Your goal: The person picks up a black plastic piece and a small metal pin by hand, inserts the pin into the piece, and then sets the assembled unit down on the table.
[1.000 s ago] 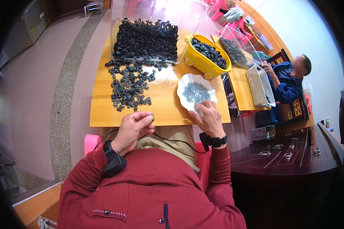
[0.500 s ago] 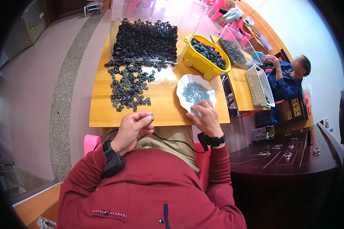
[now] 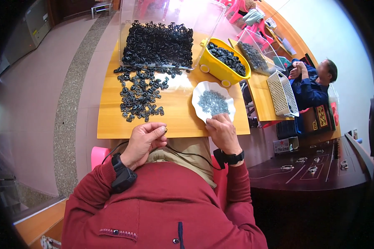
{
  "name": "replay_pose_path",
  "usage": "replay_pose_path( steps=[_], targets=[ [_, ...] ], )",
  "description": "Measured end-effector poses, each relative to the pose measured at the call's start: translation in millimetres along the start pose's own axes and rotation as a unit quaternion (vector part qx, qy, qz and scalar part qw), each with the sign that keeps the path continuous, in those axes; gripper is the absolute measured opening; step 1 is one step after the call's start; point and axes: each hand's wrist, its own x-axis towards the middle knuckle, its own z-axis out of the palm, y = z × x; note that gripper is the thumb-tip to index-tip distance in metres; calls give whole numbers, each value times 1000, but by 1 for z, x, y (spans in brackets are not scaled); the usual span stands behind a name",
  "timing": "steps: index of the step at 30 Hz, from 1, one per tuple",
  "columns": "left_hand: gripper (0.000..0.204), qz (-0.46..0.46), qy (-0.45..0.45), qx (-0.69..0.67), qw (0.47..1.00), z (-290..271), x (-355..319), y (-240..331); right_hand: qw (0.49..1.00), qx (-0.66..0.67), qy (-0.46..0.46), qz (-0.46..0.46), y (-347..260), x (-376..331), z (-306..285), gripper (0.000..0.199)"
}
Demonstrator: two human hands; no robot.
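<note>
right hand (image 3: pixel 222 132) now nearer white plate (image 3: pixel 200 93)

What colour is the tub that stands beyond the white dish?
The tub is bright yellow, filled with black parts; the head view shows it clearly.

You see an evenly bright, daylit scene with a soft glare patch on the wooden table (image 3: pixel 174 116) near the clear bin (image 3: pixel 170 16) (its walls wash out pale), while fisheye bending and black vignetting swallow every edge.
</note>
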Motion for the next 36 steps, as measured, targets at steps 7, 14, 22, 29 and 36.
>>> replay_pose_path(
  steps=[7,14,22,29,36],
  targets=[
    [19,-2,-1,3,1000,1,-1,0,1000,20,7,-7,1,-2,0,17],
    [18,-2,2,2,1000,1,-1,0,999,47,12,-11,6,-3,2,15],
    [17,-1,3,4,1000,1,-2,0,996,77,19,-30,12,-3,4,13],
    [17,9,9,2,1000,2,-2,0,952,252,98,146,29,-11,16,12],
    [10,14,-2,-5,1000,2,-2,0,936,287,96,180,39,-10,17,12]
  ],
)
